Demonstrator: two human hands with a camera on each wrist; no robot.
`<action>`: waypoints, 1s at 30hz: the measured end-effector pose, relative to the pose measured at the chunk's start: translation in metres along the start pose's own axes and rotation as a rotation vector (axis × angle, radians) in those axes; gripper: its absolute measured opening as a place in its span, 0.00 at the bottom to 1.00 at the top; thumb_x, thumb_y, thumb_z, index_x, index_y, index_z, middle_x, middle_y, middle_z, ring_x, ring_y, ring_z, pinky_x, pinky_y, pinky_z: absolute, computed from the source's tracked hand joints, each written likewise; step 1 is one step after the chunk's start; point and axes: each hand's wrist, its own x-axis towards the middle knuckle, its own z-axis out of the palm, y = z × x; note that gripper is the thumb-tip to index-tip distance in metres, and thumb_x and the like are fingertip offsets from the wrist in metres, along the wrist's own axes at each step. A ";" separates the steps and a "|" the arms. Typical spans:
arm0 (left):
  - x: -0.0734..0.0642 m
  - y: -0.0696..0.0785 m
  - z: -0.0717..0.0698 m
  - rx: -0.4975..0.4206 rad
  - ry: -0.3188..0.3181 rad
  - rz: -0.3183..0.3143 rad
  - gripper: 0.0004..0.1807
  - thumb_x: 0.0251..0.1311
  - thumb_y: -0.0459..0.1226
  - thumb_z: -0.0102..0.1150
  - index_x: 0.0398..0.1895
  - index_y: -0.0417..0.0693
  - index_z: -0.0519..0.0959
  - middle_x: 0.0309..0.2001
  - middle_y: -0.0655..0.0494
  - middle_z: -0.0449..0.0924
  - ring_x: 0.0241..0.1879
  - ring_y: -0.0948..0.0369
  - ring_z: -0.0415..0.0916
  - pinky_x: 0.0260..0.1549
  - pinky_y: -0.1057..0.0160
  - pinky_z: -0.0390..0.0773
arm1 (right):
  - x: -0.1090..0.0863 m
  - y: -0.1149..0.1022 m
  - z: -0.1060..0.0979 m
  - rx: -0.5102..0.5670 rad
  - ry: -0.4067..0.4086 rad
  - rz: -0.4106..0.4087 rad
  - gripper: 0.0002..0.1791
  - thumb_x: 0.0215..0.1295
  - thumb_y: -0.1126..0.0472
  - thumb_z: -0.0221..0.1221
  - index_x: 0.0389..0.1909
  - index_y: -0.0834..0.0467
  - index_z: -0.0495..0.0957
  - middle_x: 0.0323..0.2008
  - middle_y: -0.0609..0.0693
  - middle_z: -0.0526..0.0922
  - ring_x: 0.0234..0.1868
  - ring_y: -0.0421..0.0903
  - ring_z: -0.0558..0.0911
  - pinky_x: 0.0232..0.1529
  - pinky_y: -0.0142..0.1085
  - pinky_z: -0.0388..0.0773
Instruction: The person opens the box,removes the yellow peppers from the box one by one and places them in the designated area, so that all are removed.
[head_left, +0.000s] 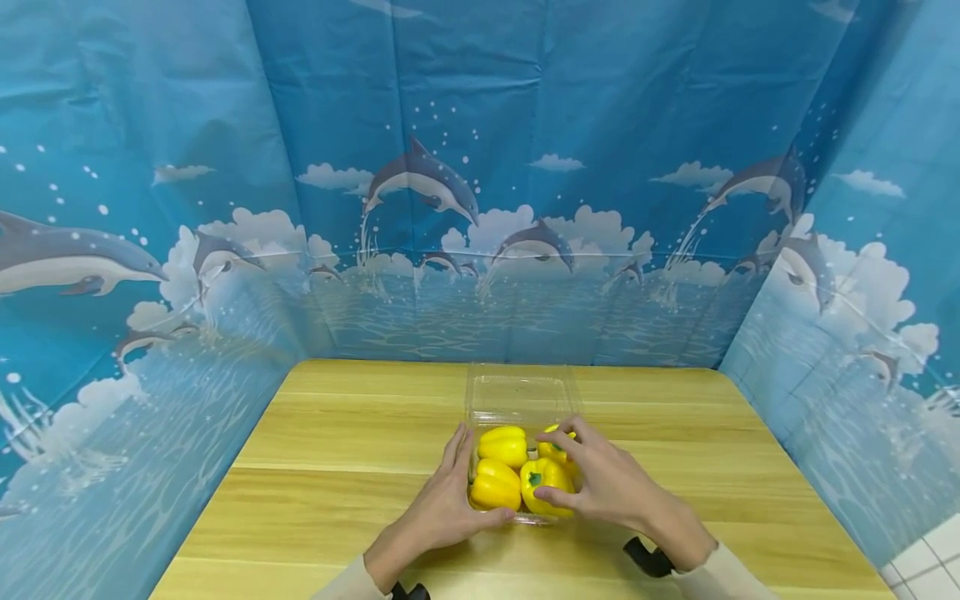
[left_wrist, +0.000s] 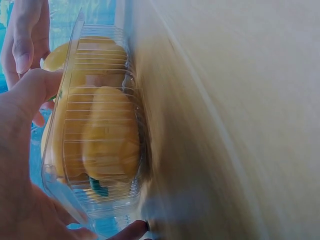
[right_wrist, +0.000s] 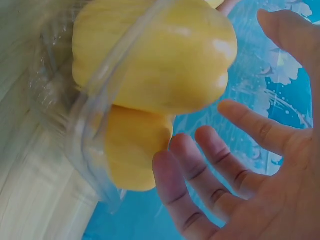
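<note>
Touching the clear plastic clamshell (head_left: 522, 397), left hand (head_left: 447, 500) lay extended | right hand (head_left: 604, 477) spread loosely, empty, by yellow bell peppers (head_left: 496, 486) | front-right pepper (head_left: 553, 493) faced stem-up, long axis roughly upright

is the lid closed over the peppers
No, the clear lid is folded back on the far side of the box, leaving the yellow peppers uncovered.

On the surface (head_left: 337, 467), the clamshell (head_left: 532, 518) holds four bell peppers (head_left: 496, 485), two in front, two behind; its lid (head_left: 521, 396) lies beyond them. Your left grip (head_left: 446, 508) is at the clamshell's left side, your right grip (head_left: 607, 479) at its right.
</note>
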 end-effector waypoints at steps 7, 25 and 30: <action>0.001 0.000 0.000 0.002 0.002 -0.003 0.78 0.64 0.72 0.77 0.99 0.46 0.40 0.99 0.41 0.32 0.86 0.26 0.67 0.75 0.21 0.79 | 0.003 -0.007 0.006 -0.056 0.027 0.002 0.42 0.69 0.26 0.77 0.76 0.44 0.84 0.64 0.49 0.79 0.41 0.38 0.79 0.28 0.29 0.74; -0.003 0.003 0.002 -0.003 0.001 -0.003 0.78 0.64 0.73 0.76 0.99 0.44 0.42 0.99 0.40 0.33 0.86 0.26 0.67 0.74 0.17 0.77 | -0.001 -0.010 0.017 -0.122 0.044 -0.003 0.39 0.65 0.26 0.80 0.69 0.41 0.88 0.59 0.47 0.82 0.41 0.39 0.80 0.27 0.30 0.73; -0.002 0.003 0.001 0.002 0.005 -0.002 0.78 0.64 0.74 0.76 0.99 0.44 0.42 0.99 0.40 0.33 0.85 0.26 0.68 0.74 0.20 0.79 | -0.001 -0.011 0.017 -0.128 0.039 0.000 0.38 0.64 0.26 0.80 0.68 0.41 0.89 0.58 0.46 0.82 0.42 0.40 0.79 0.27 0.30 0.73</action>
